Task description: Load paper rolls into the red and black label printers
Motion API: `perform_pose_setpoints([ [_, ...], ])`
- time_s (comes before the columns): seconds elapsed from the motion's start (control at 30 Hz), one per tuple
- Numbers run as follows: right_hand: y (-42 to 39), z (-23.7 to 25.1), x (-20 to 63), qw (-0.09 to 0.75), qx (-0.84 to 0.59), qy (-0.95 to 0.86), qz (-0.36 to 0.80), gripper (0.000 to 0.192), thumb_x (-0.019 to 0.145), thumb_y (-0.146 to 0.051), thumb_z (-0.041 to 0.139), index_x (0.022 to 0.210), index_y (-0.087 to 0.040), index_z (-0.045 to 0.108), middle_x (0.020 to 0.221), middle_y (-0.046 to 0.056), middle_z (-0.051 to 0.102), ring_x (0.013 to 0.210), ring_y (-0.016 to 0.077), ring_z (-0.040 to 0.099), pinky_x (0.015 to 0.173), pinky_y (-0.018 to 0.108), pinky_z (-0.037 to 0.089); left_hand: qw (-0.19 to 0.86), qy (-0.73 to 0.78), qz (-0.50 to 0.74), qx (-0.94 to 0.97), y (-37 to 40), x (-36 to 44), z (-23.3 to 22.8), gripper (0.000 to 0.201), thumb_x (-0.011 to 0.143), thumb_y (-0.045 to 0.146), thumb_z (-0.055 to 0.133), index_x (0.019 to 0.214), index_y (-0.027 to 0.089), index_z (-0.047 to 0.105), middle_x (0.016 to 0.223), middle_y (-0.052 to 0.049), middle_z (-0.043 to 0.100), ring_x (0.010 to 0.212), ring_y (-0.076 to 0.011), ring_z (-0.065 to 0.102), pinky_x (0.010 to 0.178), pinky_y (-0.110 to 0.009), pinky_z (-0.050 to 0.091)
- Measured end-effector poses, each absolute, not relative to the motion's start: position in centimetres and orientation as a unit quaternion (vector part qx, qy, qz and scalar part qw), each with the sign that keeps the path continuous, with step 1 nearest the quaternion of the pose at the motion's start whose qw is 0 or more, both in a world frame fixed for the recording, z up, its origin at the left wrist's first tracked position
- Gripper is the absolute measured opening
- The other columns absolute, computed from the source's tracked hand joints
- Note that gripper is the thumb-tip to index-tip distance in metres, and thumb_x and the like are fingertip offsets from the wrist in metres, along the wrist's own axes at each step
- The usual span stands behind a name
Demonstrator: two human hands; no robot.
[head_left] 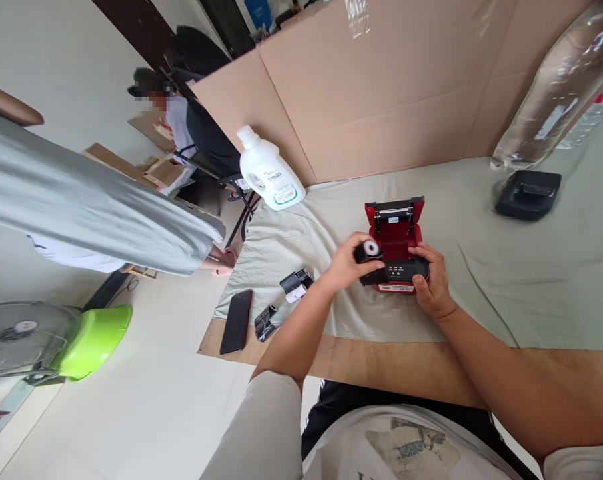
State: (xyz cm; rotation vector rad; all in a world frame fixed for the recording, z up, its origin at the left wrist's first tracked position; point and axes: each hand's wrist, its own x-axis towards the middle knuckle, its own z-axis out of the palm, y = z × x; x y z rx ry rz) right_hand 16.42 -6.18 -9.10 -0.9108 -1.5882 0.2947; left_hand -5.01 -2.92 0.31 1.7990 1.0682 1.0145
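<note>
A small red and black printer [396, 233] stands on the cloth-covered table [506, 280] with its lid tipped open toward the back. My left hand [348, 263] holds a dark paper roll [367, 251] with a white core just left of the open bay. My right hand [431, 283] grips the printer's black front panel from the right side, thumb on top.
A white plastic bottle [268, 173] stands at the table's back left. A black phone [236, 321] and two small crumpled black wrappers [296, 285] lie at the left edge. A second black device [528, 193] sits far right, under a wrapped clear bundle. Cardboard walls the back. Other people are at left.
</note>
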Motion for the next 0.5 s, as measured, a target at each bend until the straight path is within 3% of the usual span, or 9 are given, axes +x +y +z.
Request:
perform_pose_setpoints([
  [0.1,-6.3,-8.9,16.4,0.600,-0.395,-0.684,0.127,0.049,0.097,-0.051,0.042,0.133,-0.020,0.053,0.124,0.014,0.059,0.128,0.0337,0.050,0.107,0.058,0.042,0.430,0.506,0.377,0.645,-4.5,-11.4,1.4,0.051,0.064,0.057,0.081,0.091,0.018,0.063,0.085,-0.002,0.065,0.081,-0.0179,0.061,0.079,-0.029,0.048],
  [0.23,-6.4,-8.7,16.2,0.600,-0.401,-0.680,0.127,0.048,0.097,-0.051,0.042,0.131,-0.020,0.054,0.124,0.014,0.060,0.128,0.0340,0.051,0.107,0.058,0.042,0.339,0.670,0.252,0.610,-6.4,-21.3,2.6,0.054,0.068,0.065,0.071,0.093,0.017,0.068,0.089,-0.005,0.069,0.089,-0.0237,0.061,0.083,-0.033,0.047],
  [0.4,-6.3,-8.7,16.0,0.604,-0.404,-0.676,0.122,0.047,0.096,-0.051,0.043,0.130,-0.020,0.054,0.123,0.014,0.061,0.127,0.0346,0.051,0.107,0.060,0.041,0.256,0.776,0.052,0.575,-7.9,-28.8,0.7,0.039,0.065,0.053,0.069,0.084,0.020,0.067,0.085,-0.005,0.071,0.091,-0.0282,0.064,0.083,-0.036,0.047],
  [0.5,-6.3,-8.7,16.0,0.606,-0.401,-0.677,0.118,0.045,0.096,-0.049,0.044,0.129,-0.021,0.055,0.123,0.014,0.061,0.127,0.0346,0.052,0.107,0.060,0.041,0.253,0.785,0.004,0.566,-8.0,-29.3,-0.9,0.038,0.063,0.046,0.070,0.091,0.020,0.068,0.097,-0.008,0.073,0.099,-0.0302,0.065,0.086,-0.036,0.049],
])
